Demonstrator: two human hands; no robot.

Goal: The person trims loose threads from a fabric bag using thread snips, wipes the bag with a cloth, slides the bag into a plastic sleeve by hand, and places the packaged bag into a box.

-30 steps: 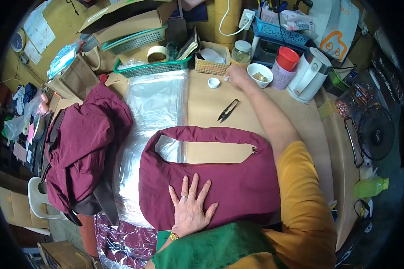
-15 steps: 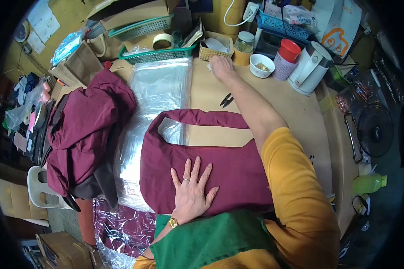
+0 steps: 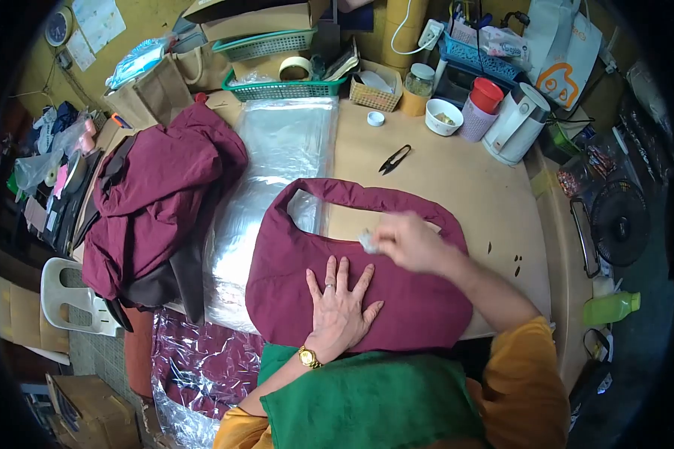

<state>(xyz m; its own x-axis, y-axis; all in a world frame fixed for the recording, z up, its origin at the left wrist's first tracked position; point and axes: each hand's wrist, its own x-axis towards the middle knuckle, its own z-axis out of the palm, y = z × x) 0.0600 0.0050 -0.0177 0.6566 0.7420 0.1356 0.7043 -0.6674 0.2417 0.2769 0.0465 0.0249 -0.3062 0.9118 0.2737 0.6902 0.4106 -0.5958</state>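
Note:
A maroon shoulder bag [image 3: 419,303] lies flat on the brown-covered table, its strap loop away from me. My left hand [image 3: 342,310] rests on the bag's body with fingers spread. Over the bag's upper edge, my right hand [image 3: 408,241] is slightly blurred, its fingers pinched on a small whitish wad [image 3: 368,241]. Black thread snips [image 3: 395,159] lie beyond the strap. Farther back is a small round white cap [image 3: 375,118]. Clear plastic bags [image 3: 277,165] are stacked to the left, partly under the maroon bag.
A heap of maroon fabric [image 3: 157,198] lies at the left. Along the back stand a green basket [image 3: 283,90], a woven basket [image 3: 374,96], a glass jar [image 3: 418,80], a white bowl [image 3: 443,117], a lilac cup [image 3: 475,122] and a white kettle [image 3: 516,123].
My right hand has come back from beside the woven basket to above the bag, with the whitish wad in its fingers. My left hand stays spread on the bag. The camera view has shifted.

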